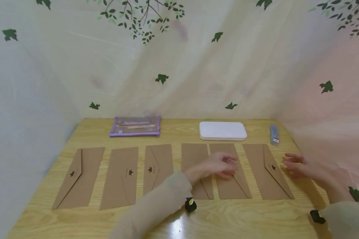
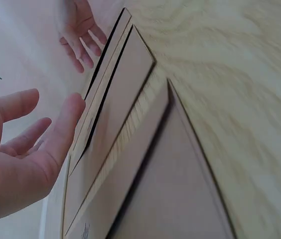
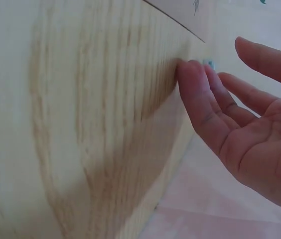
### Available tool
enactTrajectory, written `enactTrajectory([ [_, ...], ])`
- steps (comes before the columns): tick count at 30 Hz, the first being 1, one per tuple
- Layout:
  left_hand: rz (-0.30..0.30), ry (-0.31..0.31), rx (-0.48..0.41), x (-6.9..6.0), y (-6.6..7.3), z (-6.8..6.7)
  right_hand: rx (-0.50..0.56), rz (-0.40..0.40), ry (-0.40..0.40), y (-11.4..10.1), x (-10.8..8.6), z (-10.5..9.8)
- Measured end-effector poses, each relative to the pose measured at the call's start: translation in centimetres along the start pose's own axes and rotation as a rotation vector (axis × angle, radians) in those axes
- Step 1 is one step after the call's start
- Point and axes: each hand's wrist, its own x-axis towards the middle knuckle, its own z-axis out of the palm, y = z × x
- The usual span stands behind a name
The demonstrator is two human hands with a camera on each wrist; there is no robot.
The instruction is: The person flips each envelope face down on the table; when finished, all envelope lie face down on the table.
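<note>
Several brown envelopes lie in a row across the wooden table. The left hand [image 1: 219, 165] is over the fifth envelope from the left [image 1: 224, 151], its fingers loosely bent and holding nothing; in the left wrist view the same hand [image 2: 26, 154] shows beside the envelopes [image 2: 125, 79]. To the right of the rightmost envelope [image 1: 257, 166], the right hand [image 1: 302, 166] is held with relaxed fingers and nothing in them. The right wrist view shows that hand [image 3: 250, 114] near the table surface, an envelope corner [image 3: 188, 12] above it.
Along the back of the table [image 1: 179, 129] lie a clear pouch with purple edging [image 1: 134, 126], a white case [image 1: 222, 130] and a small blue-grey item [image 1: 274, 134]. Curtains with leaf prints [image 1: 179, 66] hang behind and at both sides.
</note>
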Motion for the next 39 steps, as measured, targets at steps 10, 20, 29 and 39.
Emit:
enactTrajectory([
  [10, -0.045, 0.001, -0.231, 2.5, -0.3, 2.2, 0.106, 0.12, -0.013, -0.2, 1.3, 0.7],
  [20, -0.102, 0.019, -0.334, 3.4, -0.9, 3.3, 0.098, 0.162, 0.011, -0.7, 1.8, 1.1],
  [29, -0.108, 0.011, -0.404, 3.1, -0.9, 4.1, 0.118, 0.157, 0.01, -1.1, 2.4, 2.0],
  [39, -0.085, 0.0, -0.435, 3.5, -1.1, 5.4, 0.127, 0.188, 0.037, -1.4, 2.4, 2.1],
])
